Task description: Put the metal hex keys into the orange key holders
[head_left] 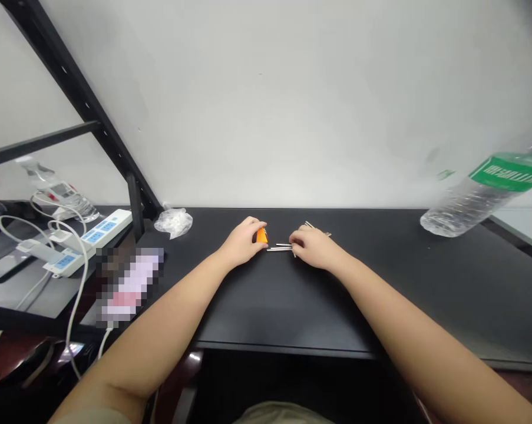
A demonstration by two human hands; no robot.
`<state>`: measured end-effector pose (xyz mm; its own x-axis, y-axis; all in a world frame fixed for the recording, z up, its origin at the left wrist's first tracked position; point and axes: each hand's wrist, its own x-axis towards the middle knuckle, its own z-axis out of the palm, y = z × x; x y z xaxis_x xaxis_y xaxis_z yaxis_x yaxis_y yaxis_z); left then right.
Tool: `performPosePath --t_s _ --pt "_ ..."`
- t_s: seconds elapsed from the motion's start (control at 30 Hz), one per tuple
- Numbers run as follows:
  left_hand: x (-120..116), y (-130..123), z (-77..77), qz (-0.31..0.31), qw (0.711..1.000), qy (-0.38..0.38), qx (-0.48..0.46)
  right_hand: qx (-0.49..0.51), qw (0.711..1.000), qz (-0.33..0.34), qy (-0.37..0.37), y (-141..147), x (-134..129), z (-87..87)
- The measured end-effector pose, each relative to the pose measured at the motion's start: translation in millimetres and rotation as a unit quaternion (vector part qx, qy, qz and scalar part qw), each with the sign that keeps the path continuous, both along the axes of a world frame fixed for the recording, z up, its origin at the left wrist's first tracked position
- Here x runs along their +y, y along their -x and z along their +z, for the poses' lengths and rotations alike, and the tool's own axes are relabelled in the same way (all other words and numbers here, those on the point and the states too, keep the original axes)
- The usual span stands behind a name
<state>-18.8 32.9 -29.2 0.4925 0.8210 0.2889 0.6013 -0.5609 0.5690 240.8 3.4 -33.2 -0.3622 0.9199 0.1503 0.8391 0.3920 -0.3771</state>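
left hand (241, 241): half closed, fingers curled against a small orange object (261, 235) standing on the black table (380, 282). right hand (313, 247): loosely curved, fingertips at thin metal rods (280, 248) lying just beside the orange object; grip on them cannot be determined. further rods (312, 227) lie beyond the right hand. no rod is joined to the orange object.

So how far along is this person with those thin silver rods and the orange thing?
Nothing looks finished: the thin silver rods lie loose on the black tabletop. In hand: the left hand has its fingers against a small orange object, and the right hand sits at the rods. Remaining: all the rods, including a few beyond the right hand.
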Motion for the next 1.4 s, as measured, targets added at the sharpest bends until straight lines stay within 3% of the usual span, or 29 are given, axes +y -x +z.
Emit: performPosePath --t_s 0.1,0.2,0.3,0.5,0.67,0.8,1.03,1.27,1.4 --pt "-3.4 -2.4 0.6 -0.022 1.000 -0.002 -0.009 0.019 0.999 0.043 0.008 5.5 -6.8 4.1" --pt "-7.0 -4.9 2.3 -0.050 0.998 -0.005 -0.026 0.066 0.996 0.055 -0.034 12.8 -10.9 7.4" --pt "-11.3 -8.8 5.1 -0.079 0.996 -0.008 -0.046 0.137 0.987 0.054 -0.064 22.4 -11.9 6.4" --pt "-15.8 -14.1 8.7 -0.094 0.994 -0.014 -0.050 0.219 0.974 0.011 -0.047 39.5 -13.9 -1.7" --pt "-10.1 -9.8 4.8 -0.051 0.999 -0.007 -0.012 0.177 0.981 -0.058 -0.050 30.6 -9.4 -1.6" --pt "-3.1 -3.6 1.0 -0.019 1.000 -0.011 0.008 0.121 0.987 -0.108 -0.011 14.1 0.2 -3.1" --pt "-4.1 -2.7 3.4 -0.017 1.000 -0.006 -0.015 0.004 0.999 -0.028 -0.018 8.4 -2.1 -1.0" --pt "-8.9 -6.1 2.4 -0.045 0.999 -0.007 -0.021 0.003 1.000 0.026 -0.001 8.1 -9.8 7.5" --pt "-10.2 -7.7 2.2 -0.056 0.998 -0.012 -0.032 0.061 0.997 0.022 -0.046 12.6 -10.3 9.7"
